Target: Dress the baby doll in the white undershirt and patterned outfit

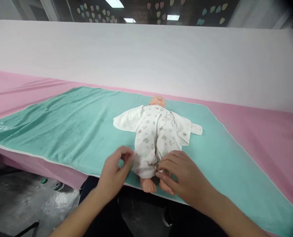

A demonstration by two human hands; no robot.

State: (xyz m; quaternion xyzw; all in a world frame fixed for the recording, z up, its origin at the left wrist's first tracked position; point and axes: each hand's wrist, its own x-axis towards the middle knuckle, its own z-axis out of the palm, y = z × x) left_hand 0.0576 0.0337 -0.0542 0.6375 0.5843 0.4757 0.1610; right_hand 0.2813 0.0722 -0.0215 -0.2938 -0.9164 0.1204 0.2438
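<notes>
A baby doll [157, 100] lies on its back, its bare feet pointing toward me at the table's near edge. It wears white printed baby clothes [146, 140] with long sleeves and trouser legs. At the cuff of the trouser leg on the right, my right hand [183, 171] is closed, thumb and fingertips pinching the fabric above the doll's foot. My left hand [117, 171] is beside the other trouser leg, with thumb and forefinger brought together at its outer edge. Whether any cloth is between those fingertips is hidden.
Under the doll spreads a green towel [87, 128], wrinkled at the left, over a pink tablecloth [267, 131]. A white panel [146, 56] stands along the back. Below the near edge are my dark-clothed legs and a grey floor [50, 204].
</notes>
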